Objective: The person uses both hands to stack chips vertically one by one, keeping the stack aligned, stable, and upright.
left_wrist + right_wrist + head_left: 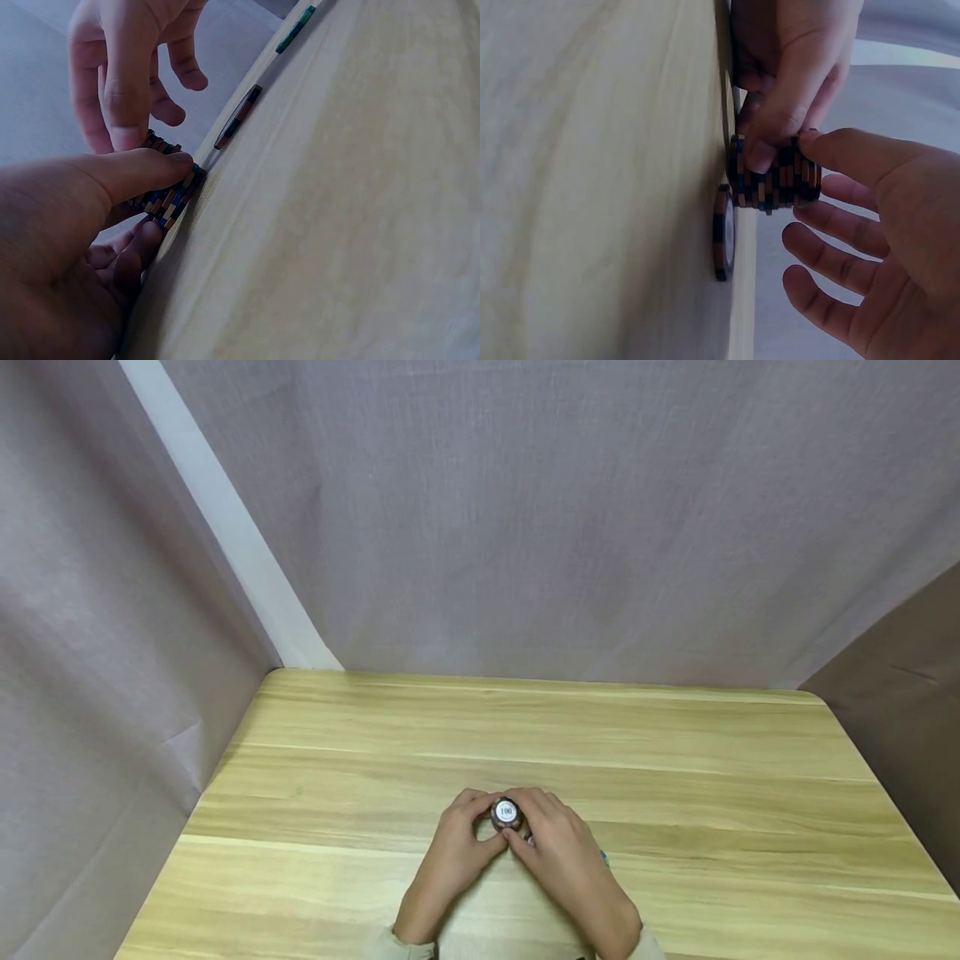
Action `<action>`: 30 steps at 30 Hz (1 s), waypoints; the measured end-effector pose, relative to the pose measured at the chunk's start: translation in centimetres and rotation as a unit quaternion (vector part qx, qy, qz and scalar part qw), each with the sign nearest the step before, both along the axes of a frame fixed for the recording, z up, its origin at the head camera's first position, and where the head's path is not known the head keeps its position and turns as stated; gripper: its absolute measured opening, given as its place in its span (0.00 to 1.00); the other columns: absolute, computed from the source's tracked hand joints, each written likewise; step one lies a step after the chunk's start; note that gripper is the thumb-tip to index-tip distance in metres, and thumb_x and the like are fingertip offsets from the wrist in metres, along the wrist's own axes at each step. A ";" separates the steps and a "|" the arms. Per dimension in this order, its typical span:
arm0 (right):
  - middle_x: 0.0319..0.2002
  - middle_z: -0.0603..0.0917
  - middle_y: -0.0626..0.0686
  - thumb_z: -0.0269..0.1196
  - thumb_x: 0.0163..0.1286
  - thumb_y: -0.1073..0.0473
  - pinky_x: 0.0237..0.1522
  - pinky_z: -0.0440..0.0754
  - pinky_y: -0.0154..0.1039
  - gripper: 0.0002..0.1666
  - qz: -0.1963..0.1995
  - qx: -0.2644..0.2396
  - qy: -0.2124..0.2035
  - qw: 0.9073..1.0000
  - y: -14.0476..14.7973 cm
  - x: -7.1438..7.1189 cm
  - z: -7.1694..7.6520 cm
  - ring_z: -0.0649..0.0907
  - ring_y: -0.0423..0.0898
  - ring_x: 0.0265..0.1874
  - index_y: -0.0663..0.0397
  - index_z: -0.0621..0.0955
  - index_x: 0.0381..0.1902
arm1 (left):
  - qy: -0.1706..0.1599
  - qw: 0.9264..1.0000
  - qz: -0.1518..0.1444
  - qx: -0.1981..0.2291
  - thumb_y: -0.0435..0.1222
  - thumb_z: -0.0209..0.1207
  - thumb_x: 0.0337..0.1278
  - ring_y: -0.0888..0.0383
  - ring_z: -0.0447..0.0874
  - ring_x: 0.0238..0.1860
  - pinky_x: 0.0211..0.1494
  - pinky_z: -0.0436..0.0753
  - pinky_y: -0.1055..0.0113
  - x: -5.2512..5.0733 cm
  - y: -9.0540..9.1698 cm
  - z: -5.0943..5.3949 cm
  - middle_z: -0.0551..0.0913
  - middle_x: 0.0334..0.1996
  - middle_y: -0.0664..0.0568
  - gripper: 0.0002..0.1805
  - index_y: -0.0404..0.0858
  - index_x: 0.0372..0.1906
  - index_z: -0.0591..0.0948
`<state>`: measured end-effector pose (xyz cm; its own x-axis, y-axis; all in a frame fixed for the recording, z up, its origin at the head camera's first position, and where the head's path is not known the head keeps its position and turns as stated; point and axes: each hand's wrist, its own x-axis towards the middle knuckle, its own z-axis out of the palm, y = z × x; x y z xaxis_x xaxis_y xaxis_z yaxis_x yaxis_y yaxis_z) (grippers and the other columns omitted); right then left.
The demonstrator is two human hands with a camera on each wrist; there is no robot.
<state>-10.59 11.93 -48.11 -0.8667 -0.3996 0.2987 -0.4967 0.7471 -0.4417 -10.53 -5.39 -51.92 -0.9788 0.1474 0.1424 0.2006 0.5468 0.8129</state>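
Note:
A short stack of dark poker chips point(506, 812) stands on the table between the two hands, a white "100" label on its top chip. My left hand point(459, 845) grips the lower part of the stack point(169, 199) with thumb and fingers. At the upper end of the stack point(786, 176), my right hand point(564, 847) pinches the top chips between thumb and index finger, its other fingers spread apart. A single dark-and-brown poker chip point(721, 232) lies flat beside the stack, mostly covered by the right hand in the head view.
A green poker chip point(295, 30) lies farther off on the table, and its edge point(604, 858) peeks out beside the right wrist. The wood-grain table point(360, 743) is bordered by grey curtains point(525, 527) at the back and sides.

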 end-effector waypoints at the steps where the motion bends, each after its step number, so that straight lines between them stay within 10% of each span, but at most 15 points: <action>1: 0.53 0.87 0.51 0.79 0.63 0.56 0.56 0.86 0.50 0.27 -0.002 0.000 0.000 1.000 0.1 0.0 0.1 0.86 0.49 0.55 0.53 0.83 0.58 | 0.000 1.000 0.001 0.000 0.34 0.76 0.56 0.55 0.85 0.53 0.63 0.84 0.55 0.0 0.0 0.0 0.84 0.48 0.53 0.25 0.37 0.60 0.86; 17: 0.55 0.87 0.57 0.78 0.63 0.55 0.59 0.84 0.58 0.30 -0.033 0.047 -0.083 0.995 3.0 -0.2 2.1 0.86 0.57 0.56 0.59 0.83 0.60 | -0.013 1.000 -0.004 0.008 0.34 0.77 0.54 0.53 0.84 0.55 0.66 0.81 0.49 -0.1 -0.3 0.1 0.84 0.50 0.53 0.26 0.40 0.60 0.86; 30: 0.35 0.77 0.49 0.81 0.56 0.58 0.33 0.79 0.45 0.23 -0.018 0.102 -0.139 0.985 2.8 0.2 1.3 0.76 0.44 0.33 0.57 0.85 0.47 | -0.020 1.000 -0.002 0.016 0.34 0.77 0.54 0.54 0.84 0.55 0.66 0.81 0.49 0.0 -0.1 -0.1 0.83 0.50 0.54 0.26 0.41 0.61 0.86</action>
<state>-10.35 14.77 -46.79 -0.9182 -0.3944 -0.0352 -0.3495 0.8490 -0.3962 -10.49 -5.48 -52.00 -0.9833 0.1472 0.1071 0.1689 0.5189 0.8380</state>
